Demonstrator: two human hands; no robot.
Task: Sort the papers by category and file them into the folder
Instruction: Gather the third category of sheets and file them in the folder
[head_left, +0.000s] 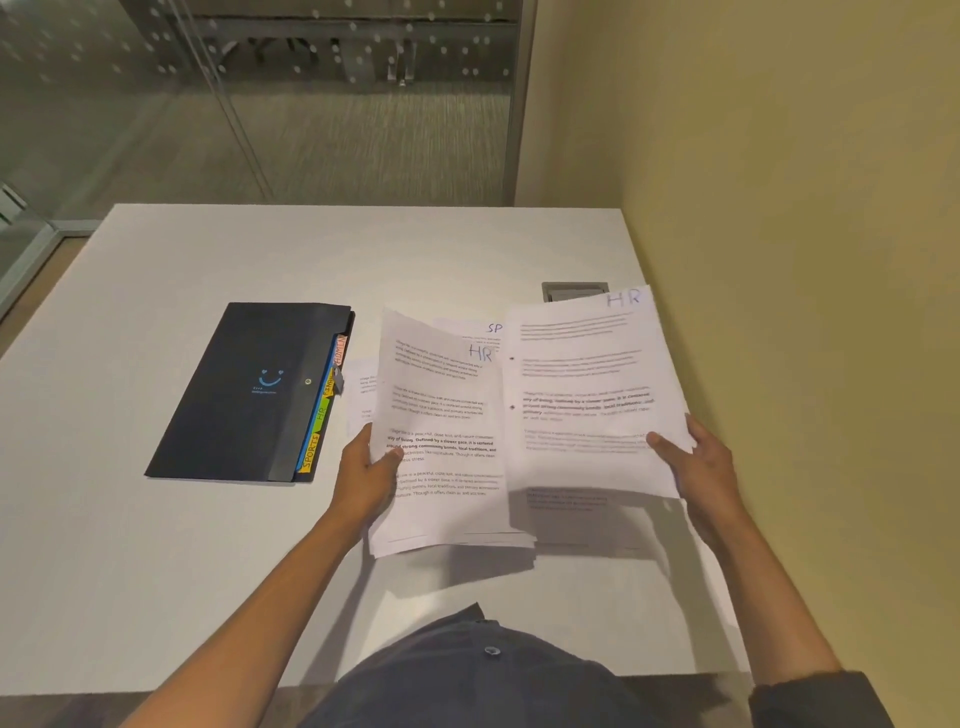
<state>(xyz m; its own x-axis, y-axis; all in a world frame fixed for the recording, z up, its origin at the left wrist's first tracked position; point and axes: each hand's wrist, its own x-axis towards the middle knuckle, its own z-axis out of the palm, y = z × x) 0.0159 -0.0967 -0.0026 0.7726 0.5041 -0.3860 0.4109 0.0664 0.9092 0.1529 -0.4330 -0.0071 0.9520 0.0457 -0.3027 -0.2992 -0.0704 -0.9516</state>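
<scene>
Holding HR sheet (582, 395) right hand (698, 467), stack (441, 441) left hand (366, 467).

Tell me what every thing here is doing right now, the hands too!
Left hand: grips a stack of papers, top sheet marked HR.
Right hand: holds a sheet marked HR, lifted off the table.
Sheet marked SP: tucked behind the stack, mostly hidden.
Folder: shut, lying flat on the table, coloured tabs showing at its right edge.
Papers on the table: lying flat, partly hidden by the stack.
</scene>
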